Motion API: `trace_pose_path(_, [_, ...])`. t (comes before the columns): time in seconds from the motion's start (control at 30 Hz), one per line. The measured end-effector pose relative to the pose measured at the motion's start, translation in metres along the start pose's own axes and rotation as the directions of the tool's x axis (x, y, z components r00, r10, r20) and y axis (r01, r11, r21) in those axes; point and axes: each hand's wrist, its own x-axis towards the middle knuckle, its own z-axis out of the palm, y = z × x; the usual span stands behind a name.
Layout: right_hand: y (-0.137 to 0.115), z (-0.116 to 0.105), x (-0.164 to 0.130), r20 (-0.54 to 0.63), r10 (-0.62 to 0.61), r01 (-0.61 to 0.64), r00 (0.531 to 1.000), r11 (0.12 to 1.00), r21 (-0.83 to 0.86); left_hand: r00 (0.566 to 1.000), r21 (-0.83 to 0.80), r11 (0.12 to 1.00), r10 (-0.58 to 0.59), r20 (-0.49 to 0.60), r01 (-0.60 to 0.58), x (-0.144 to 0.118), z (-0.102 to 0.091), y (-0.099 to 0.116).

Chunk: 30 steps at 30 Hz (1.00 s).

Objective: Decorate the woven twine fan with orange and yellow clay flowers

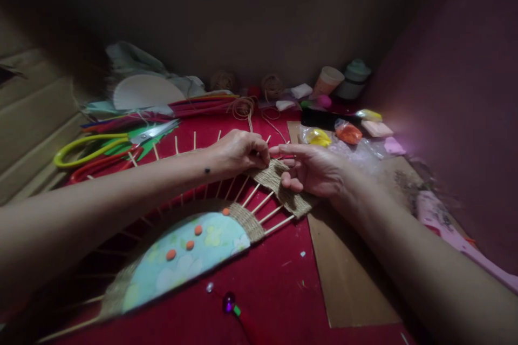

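A half-round fan (pixel 226 234) lies before me, with thin wooden sticks spreading from a pale blue flowered centre that carries several orange dots. Brown twine is woven round that centre, and a second woven twine band (pixel 297 202) crosses the outer sticks at the right. My left hand (pixel 245 151) is closed in a pinch at the upper end of this band, where a strand of twine (pixel 250 122) runs down to it; the fingertips are partly hidden. Beside it my right hand (pixel 313 169) has its index finger stretched towards the left fingertips, other fingers loosely bent over the band.
Yellow-handled scissors (pixel 93 145) and red-handled ones (pixel 105 164) lie at the left. Twine balls (pixel 272 86), a paper cup (pixel 327 81) and a jar (pixel 355 79) stand at the back. Cardboard (pixel 352 280) lies under my right arm; a purple bead (pixel 229 303) is in front.
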Motion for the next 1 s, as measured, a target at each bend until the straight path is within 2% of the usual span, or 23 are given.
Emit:
trace_pose_path(0.2, [0.000,0.000,0.000,0.010,0.003,-0.003,1.000,1.000,-0.007,0.999,-0.017,0.999,-0.047,0.022,0.047,-0.002,-0.003,-0.002])
trace_pose_path(0.47, [0.001,-0.002,0.003,0.017,-0.007,0.007,1.000,1.000,0.003,0.998,0.058,0.997,-0.045,-0.038,0.047,-0.014,-0.014,0.008])
trace_pose_path(0.53, [0.002,-0.002,0.003,0.017,-0.014,0.014,1.000,1.000,-0.009,0.999,0.036,0.998,-0.049,0.018,0.048,-0.022,-0.021,0.014])
trace_pose_path(0.6, [0.003,-0.003,0.002,0.010,-0.020,0.021,1.000,1.000,-0.018,0.986,0.030,0.997,-0.078,0.148,0.074,-0.033,-0.029,0.019])
trace_pose_path(0.7, [0.003,-0.003,0.002,-0.001,-0.023,0.022,1.000,0.999,-0.023,0.931,0.102,0.984,-0.171,0.321,0.145,-0.051,-0.034,0.022])
trace_pose_path(0.77, [0.003,-0.003,0.002,0.002,-0.023,0.023,1.000,0.999,-0.027,0.922,0.179,0.972,-0.202,0.331,0.149,-0.062,-0.031,0.020])
trace_pose_path(0.9, [0.003,-0.002,0.003,0.006,-0.026,0.026,1.000,0.999,-0.030,0.943,0.357,0.929,-0.203,0.264,0.100,-0.077,-0.018,0.012])
trace_pose_path(1.0, [0.002,-0.002,0.002,-0.011,-0.025,0.025,1.000,0.999,-0.030,0.937,0.393,0.914,-0.217,0.273,0.097,-0.081,-0.015,0.013])
